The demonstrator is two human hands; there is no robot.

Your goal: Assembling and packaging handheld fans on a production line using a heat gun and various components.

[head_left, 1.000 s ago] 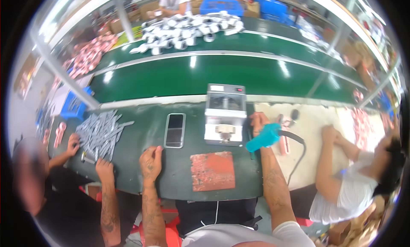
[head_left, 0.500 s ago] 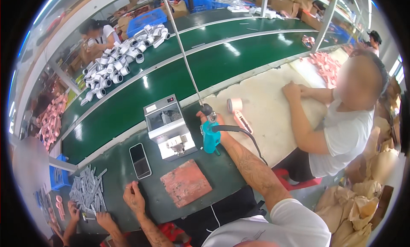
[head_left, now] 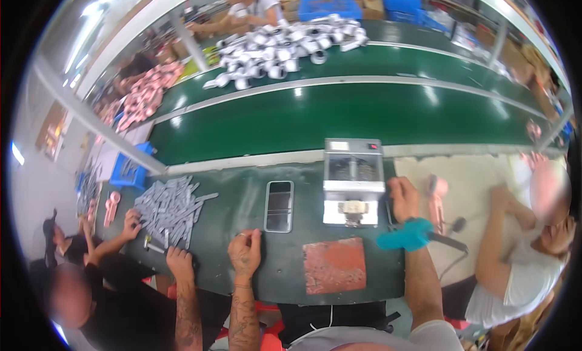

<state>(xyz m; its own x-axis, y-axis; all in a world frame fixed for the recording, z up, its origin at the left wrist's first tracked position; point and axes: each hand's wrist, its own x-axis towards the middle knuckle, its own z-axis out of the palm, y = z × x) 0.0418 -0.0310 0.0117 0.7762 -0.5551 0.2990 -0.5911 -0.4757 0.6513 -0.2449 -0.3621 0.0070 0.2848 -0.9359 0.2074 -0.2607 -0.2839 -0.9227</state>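
Note:
My left hand [head_left: 245,251] is closed on the dark green tabletop, thumb pressed to the forefinger; anything between them is hidden. A phone [head_left: 279,207] lies just beyond it, screen up. My right hand [head_left: 404,198] reaches to the right side of a grey screw feeder [head_left: 353,175], fingers curled in. Whatever those fingers hold, I cannot make out. Across my right wrist appears a teal power screwdriver [head_left: 407,234] with a black cable, apart from the fingers. A worn red pad [head_left: 335,265] lies between my arms, in front of the feeder.
At the left, a co-worker's hand [head_left: 180,263] is by a pile of grey strips [head_left: 173,208] and a blue bin [head_left: 131,169]. To the right, a pink handheld part [head_left: 436,196] stands near another co-worker. White parts [head_left: 285,51] are heaped across the green conveyor [head_left: 345,117].
My view has swung left, so the bench now sits further right. The screwdriver appears over my wrist instead of in front of my right hand. My left hand stays closed near the phone.

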